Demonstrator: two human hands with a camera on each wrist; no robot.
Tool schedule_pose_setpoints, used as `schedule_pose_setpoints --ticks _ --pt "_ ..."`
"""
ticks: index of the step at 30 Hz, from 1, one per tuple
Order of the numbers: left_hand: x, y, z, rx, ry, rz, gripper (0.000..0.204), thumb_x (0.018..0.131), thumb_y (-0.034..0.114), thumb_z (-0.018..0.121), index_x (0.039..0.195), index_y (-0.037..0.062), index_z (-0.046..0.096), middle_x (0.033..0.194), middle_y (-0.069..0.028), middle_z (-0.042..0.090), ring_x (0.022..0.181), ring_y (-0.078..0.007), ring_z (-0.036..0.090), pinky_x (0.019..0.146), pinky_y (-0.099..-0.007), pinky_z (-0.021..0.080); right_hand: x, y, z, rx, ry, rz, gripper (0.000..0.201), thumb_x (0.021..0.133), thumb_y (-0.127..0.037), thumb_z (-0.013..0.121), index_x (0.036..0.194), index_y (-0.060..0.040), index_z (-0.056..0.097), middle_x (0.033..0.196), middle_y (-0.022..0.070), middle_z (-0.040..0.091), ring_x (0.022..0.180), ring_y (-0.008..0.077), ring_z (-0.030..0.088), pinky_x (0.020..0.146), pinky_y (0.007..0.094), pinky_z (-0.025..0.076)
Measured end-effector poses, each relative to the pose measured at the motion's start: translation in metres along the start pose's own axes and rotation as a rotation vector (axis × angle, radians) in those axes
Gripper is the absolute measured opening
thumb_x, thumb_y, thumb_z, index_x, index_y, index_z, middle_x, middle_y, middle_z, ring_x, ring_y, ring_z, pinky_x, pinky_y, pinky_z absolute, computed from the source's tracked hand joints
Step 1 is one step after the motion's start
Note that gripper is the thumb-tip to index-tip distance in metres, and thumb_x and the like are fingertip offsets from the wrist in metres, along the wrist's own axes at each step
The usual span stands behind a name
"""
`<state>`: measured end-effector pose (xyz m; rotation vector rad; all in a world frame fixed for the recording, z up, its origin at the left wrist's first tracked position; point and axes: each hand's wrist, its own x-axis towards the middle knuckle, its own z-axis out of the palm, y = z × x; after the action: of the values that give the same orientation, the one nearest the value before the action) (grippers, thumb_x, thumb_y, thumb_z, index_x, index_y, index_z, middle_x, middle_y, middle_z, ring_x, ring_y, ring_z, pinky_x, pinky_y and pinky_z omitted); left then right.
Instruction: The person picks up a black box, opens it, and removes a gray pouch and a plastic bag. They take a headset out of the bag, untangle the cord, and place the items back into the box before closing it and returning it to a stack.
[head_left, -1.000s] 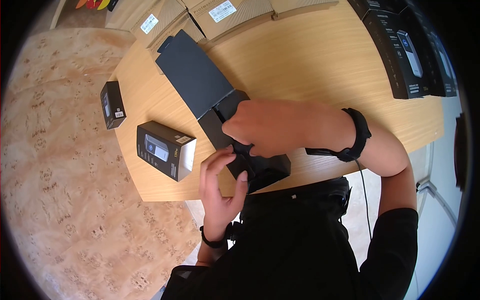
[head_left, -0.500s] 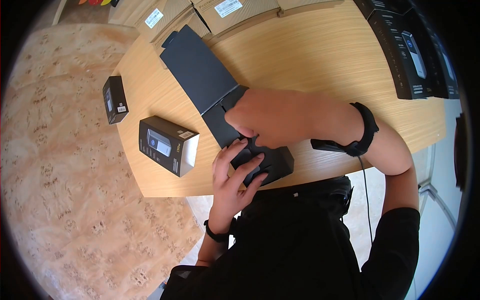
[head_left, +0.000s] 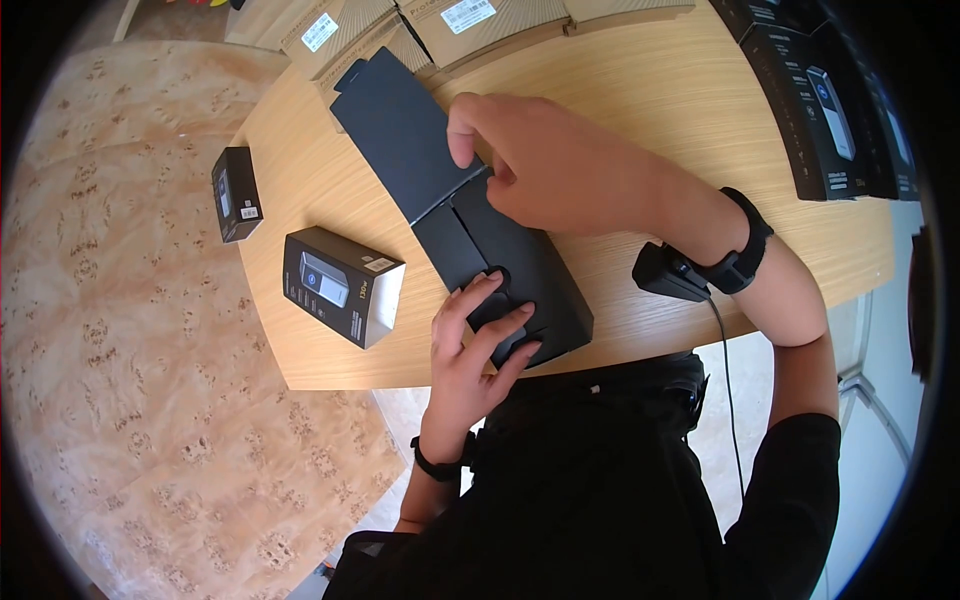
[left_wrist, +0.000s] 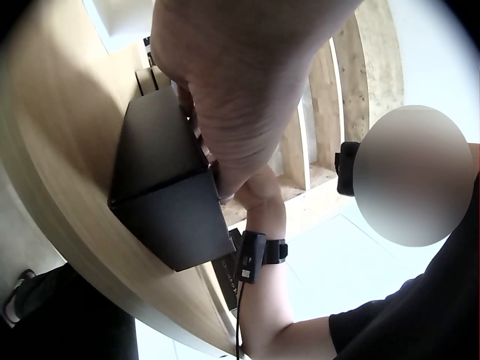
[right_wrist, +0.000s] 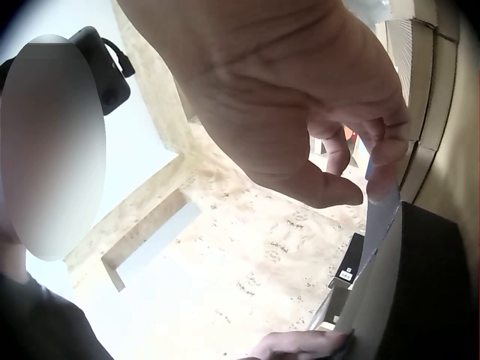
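A long black box (head_left: 540, 270) lies on the table near the person's body, its dark lid (head_left: 405, 140) folded back away from the body. The left hand (head_left: 465, 370) rests with spread fingers on the box's black inside, beside a round cut-out. Over the fold between lid and box is the right hand (head_left: 550, 165), its index finger bent down and overlapping the lid in the head view. From the right wrist, the right hand's thumb and index finger show a gap between them, with the fingertips close by the lid (right_wrist: 382, 217). The box's outer end (left_wrist: 176, 221) faces the left wrist camera.
Two small printed black boxes, one nearer (head_left: 340, 290) and one farther (head_left: 237, 195), stand at the table's left. Brown cartons (head_left: 480, 40) line the back. More black boxes (head_left: 825, 120) stand at the right. A cable (head_left: 725, 370) hangs from the right wrist's camera.
The right hand has lifted from the box's inside and moved away from the body to the lid's fold. The left hand has shifted from the box's edge onto its inside, fingers spread.
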<state>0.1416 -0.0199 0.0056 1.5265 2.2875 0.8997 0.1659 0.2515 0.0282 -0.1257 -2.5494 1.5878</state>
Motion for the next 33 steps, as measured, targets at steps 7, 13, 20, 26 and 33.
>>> schedule_pose_setpoints --ticks 7,13,20,26,33 --pt "0.001 -0.001 -0.001 0.004 0.002 0.013 0.043 0.074 0.006 0.09 0.116 0.0077 0.077 0.146 -0.017 0.056 0.136 -0.0393 0.055 0.115 -0.0487 0.046 0.001 0.008 0.003 0.116 0.042 0.029 0.025 0.089 -0.007 0.062 0.114 -0.0036 0.056 0.103 0.0154 0.066 0.083 0.0285 0.065 0.073 0.0411 0.052" --pt "0.002 -0.002 -0.001 -0.012 0.02 0.01 0.045 0.072 0.007 0.091 0.115 0.0077 0.078 0.144 -0.0167 0.057 0.134 -0.0383 0.057 0.112 -0.047 0.049 0.008 0.017 0.013 0.192 0.149 0.046 0.03 0.091 -0.016 0.063 0.116 0.0002 0.058 0.101 0.0185 0.07 0.095 0.0327 0.069 0.082 0.0417 0.055" --pt "0.005 0.002 -0.001 -0.041 0.075 0.024 0.046 0.072 0.005 0.091 0.116 0.0071 0.078 0.139 -0.016 0.062 0.131 -0.0358 0.06 0.111 -0.0444 0.05 0.015 0.015 0.011 0.351 0.106 0.125 0.024 0.093 -0.018 0.062 0.108 0.0001 0.064 0.099 0.0152 0.073 0.092 0.0272 0.071 0.08 0.039 0.056" --pt "-0.024 -0.017 0.009 0.015 -0.011 -0.14 0.049 0.077 0.016 0.086 0.123 0.0057 0.074 0.128 -0.0152 0.069 0.128 -0.0382 0.059 0.108 -0.0483 0.047 0.009 0.004 0.009 0.25 -0.045 0.131 0.021 0.091 -0.019 0.064 0.103 -0.0016 0.067 0.096 0.013 0.074 0.09 0.0264 0.072 0.078 0.0387 0.056" --pt "-0.014 -0.006 0.004 -0.03 0.001 -0.047 0.05 0.074 0.011 0.085 0.123 0.0062 0.075 0.134 -0.0161 0.065 0.133 -0.0418 0.054 0.111 -0.052 0.044 0.005 0.014 0.016 0.121 -0.064 -0.067 0.016 0.087 -0.011 0.072 0.099 -0.0042 0.065 0.096 0.0111 0.07 0.091 0.0257 0.068 0.079 0.0383 0.054"
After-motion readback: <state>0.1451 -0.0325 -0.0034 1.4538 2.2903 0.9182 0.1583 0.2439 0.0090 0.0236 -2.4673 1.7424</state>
